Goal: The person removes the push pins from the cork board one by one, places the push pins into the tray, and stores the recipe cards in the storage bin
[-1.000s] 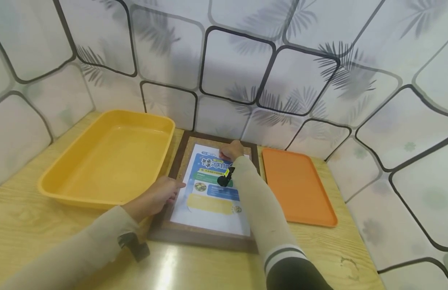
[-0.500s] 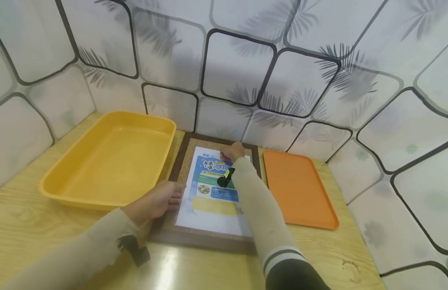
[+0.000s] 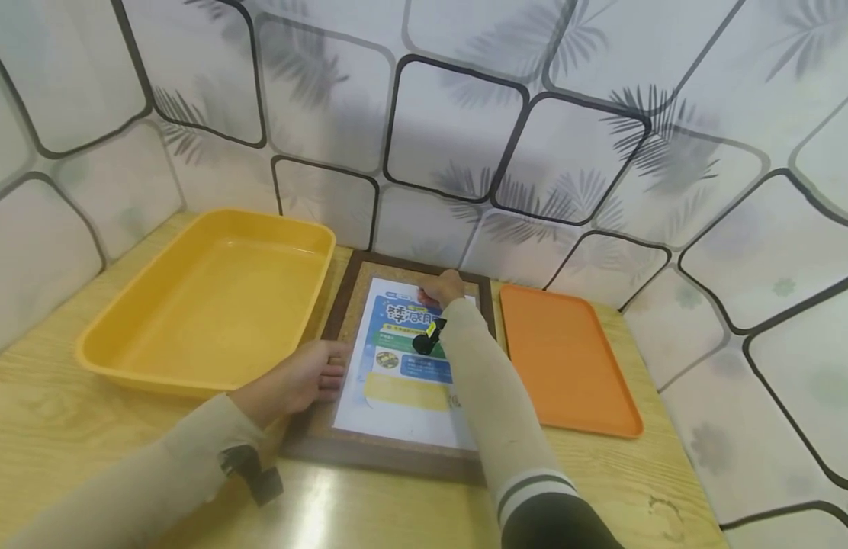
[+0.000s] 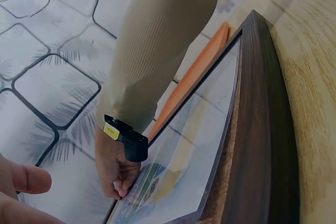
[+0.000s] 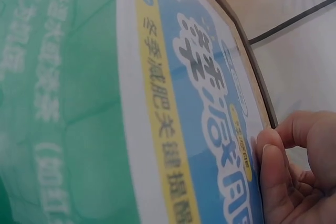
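Observation:
A printed poster (image 3: 403, 419) with a glossy, clear surface and blue, green and yellow blocks lies on a cork board (image 3: 351, 328) with a dark wooden frame (image 3: 383, 461). At the poster's top edge my right hand (image 3: 443, 287) pinches it between thumb and forefinger; the right wrist view shows the fingertips (image 5: 272, 153) there. My left hand (image 3: 300, 385) rests by the poster's left edge, over the board's left side, its fingers relaxed. In the left wrist view only part of the left hand (image 4: 23, 187) appears, at the lower left. My right forearm hides the poster's right side.
A deep yellow tray (image 3: 94, 347) stands to the left of the board, close to my left hand. To the right lies a flat orange tray (image 3: 568, 358). Behind everything rises a patterned wall (image 3: 451, 122), which the board's far edge nearly meets.
The poster's lower part has shifted slightly right. My left hand's pointing forefinger has drawn back and its fingers now lie together near the edge. My right hand keeps its place on the top edge.

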Demonstrator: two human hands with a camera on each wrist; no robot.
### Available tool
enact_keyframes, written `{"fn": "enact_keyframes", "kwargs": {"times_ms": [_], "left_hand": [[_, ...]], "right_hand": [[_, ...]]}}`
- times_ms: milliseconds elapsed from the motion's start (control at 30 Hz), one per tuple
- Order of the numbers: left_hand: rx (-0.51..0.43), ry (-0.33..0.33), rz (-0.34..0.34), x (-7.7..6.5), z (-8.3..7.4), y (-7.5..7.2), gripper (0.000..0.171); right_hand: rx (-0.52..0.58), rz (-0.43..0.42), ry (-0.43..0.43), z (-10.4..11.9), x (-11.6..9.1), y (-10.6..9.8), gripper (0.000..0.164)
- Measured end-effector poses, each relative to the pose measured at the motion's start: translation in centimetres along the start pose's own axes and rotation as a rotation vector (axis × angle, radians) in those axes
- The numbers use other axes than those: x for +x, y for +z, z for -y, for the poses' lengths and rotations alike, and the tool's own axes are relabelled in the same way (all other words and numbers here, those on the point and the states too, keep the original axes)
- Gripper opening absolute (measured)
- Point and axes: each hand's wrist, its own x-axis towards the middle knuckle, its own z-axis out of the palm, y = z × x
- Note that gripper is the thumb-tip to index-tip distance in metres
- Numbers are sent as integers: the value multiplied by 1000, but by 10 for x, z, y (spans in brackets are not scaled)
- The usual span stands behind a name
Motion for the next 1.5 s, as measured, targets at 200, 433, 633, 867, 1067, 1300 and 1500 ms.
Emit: {"fn": "enact_keyframes", "kwargs": {"times_ms": [200,433,633,867,1067,1300,1500], "left_hand": [[3,2,-3,0,1,0,61],[1,9,-10,1,3,0,60],[9,10,-9,0,1,0,60],[7,13,-2,-1,0,0,58],[9,9,-7,0,1,0,57],[0,-2,-17,2,3,0,58],[-3,8,-2,2,3,1,59]], "right_hand": [[29,18,-7,-3,3,0,18],[40,10,1,-4,5,1,18],[63,28,-5,-5,5,-1,18],[126,75,-52,-6,2,-5,21],[141,63,-26,-6,-1,-6,23],[113,27,5,-8,0,-5,21],[138,52,-37,-8,-3,-7,22]]}}
